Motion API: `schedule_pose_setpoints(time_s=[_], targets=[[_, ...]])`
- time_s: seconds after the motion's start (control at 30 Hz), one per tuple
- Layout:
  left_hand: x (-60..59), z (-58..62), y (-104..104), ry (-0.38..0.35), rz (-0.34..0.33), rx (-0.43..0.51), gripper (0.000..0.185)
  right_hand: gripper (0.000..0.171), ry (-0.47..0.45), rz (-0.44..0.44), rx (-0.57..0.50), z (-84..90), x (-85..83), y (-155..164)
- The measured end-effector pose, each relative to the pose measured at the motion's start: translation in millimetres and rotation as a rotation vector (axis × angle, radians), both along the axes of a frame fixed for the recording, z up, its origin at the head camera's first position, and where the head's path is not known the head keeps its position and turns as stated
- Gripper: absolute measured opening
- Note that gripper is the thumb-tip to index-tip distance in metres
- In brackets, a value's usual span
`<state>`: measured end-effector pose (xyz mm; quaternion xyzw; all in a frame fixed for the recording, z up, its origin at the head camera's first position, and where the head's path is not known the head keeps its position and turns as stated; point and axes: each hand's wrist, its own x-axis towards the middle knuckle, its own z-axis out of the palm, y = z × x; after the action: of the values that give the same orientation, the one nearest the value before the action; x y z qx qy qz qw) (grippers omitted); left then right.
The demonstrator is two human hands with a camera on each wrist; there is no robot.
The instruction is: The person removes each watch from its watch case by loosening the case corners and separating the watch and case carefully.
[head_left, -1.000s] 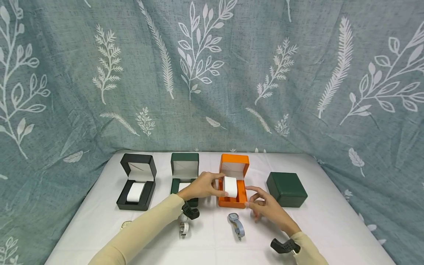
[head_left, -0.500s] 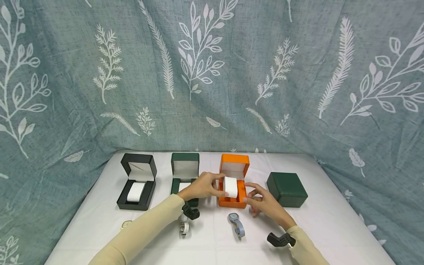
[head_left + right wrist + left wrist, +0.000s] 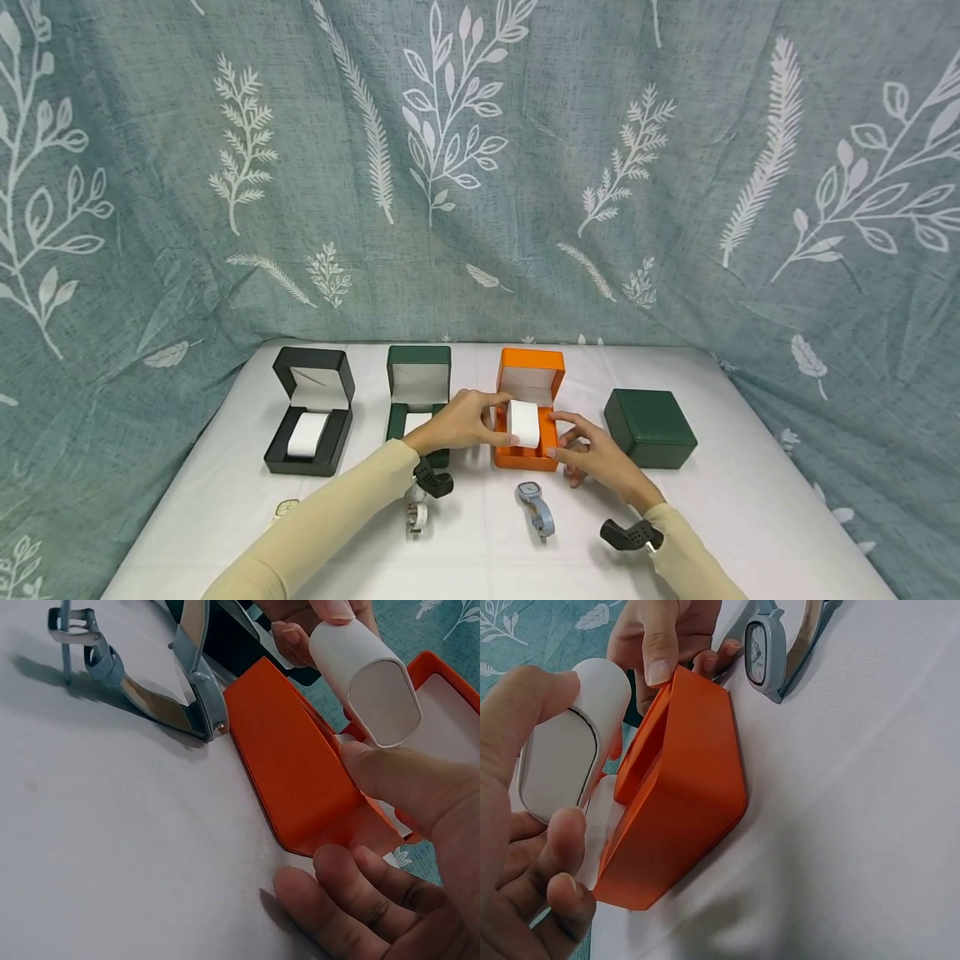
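Note:
A white watch cushion (image 3: 523, 424) is pinched between the thumb and fingers of my left hand (image 3: 463, 421). The cushion sits raised and tilted over the open orange watch box (image 3: 525, 461), as both wrist views show. My right hand (image 3: 600, 458) holds the box's right side, its thumb (image 3: 382, 761) on the rim and its other fingers curled beside the wall. Just in front of the box lies a light blue watch (image 3: 536, 508), whose square dial (image 3: 757, 652) shows in the left wrist view.
An open black watch box (image 3: 341, 442) and an open green one (image 3: 419, 358) stand to the left, each with a white cushion. A closed green box (image 3: 649, 427) is at right. A white-strapped watch (image 3: 417, 518) and a partly hidden watch (image 3: 286, 507) lie near my left sleeve.
My right hand has moved slightly left and closer in, its thumb and finger now on the orange box's right edge. The left hand with the cushion has barely moved.

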<state>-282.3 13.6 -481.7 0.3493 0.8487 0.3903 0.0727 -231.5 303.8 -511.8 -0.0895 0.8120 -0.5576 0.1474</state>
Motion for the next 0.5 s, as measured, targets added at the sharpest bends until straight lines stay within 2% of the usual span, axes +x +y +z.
schedule_pose_setpoints(time_s=[0.5], targets=[[0.7, 1.4, 0.4, -0.013, 0.000, 0.000, 0.080, 0.071, -0.036, 0.051, -0.010, 1.7, -5.3, 1.5]])
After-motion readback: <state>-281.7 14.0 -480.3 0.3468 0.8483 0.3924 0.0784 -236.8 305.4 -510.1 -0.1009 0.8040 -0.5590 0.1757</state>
